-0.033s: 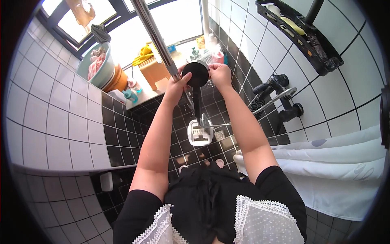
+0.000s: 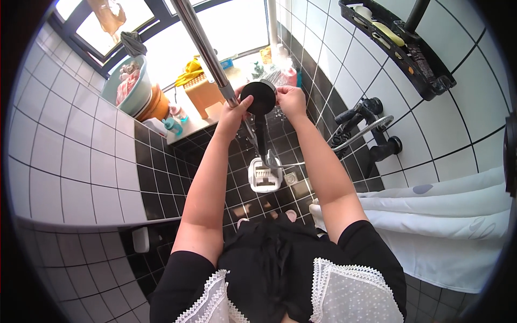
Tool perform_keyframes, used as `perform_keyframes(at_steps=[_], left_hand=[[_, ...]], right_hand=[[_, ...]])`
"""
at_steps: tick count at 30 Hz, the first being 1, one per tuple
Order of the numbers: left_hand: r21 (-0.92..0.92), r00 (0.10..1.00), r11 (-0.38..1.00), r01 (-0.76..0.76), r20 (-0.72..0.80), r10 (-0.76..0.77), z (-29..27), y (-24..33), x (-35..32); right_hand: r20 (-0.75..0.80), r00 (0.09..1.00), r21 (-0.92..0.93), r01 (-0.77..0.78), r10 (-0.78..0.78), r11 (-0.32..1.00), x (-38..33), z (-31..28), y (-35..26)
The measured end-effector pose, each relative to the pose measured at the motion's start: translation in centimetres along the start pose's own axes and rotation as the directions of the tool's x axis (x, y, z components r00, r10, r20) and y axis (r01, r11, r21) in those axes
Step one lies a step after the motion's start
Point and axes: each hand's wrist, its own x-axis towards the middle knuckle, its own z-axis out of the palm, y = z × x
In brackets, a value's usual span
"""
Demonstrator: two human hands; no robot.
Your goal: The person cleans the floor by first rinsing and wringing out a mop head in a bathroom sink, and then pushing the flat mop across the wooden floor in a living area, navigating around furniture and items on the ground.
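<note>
My left hand [image 2: 230,119] is closed round a chrome pole [image 2: 207,49], its thumb lying on the left rim of a round black shower head [image 2: 257,98]. The shower head's dark handle [image 2: 261,134] runs down to a grey hose. At the right rim my right hand [image 2: 291,102] has its fingers curled and pinched together; their tips are partly hidden, but they seem to grip the rim. Water drops show below the hands. On the dark floor tiles beneath stands a white bucket [image 2: 265,188] with a slatted insert. Where the pole ends is hidden.
The hose leads to a black tap [image 2: 371,121] on the right wall, below a black shelf [image 2: 401,48]. A white curtain [image 2: 441,231] hangs at right. Along the window ledge stand an orange stool [image 2: 204,98], a pale basin [image 2: 139,86] with cloth, and several bottles.
</note>
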Motion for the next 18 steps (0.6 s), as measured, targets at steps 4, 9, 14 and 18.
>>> perform_keyframes(at_steps=[4, 9, 14, 18], left_hand=[[-0.036, 0.998, 0.999, -0.041, -0.059, 0.039, -1.3, -1.1, 0.0], [-0.108, 0.993, 0.993, -0.046, -0.117, 0.033, -2.3, -1.2, -0.7], [-0.026, 0.985, 0.991, -0.129, -0.118, 0.125, -6.1, -1.0, -2.4], [0.039, 0.990, 0.996, -0.084, -0.113, 0.088, -11.5, -1.0, -4.1]], right_hand=[[0.224, 0.975, 0.198, -0.046, 0.001, 0.979, -3.8, 2.2, 3.7], [0.333, 0.909, 0.110, 0.228, -0.252, 0.967, -9.5, 5.1, 5.6], [0.225, 0.963, -0.245, 0.206, -0.151, 0.947, -10.6, 5.4, 4.2], [0.225, 0.972, -0.445, 0.034, 0.075, 0.895, -12.0, 3.3, 7.2]])
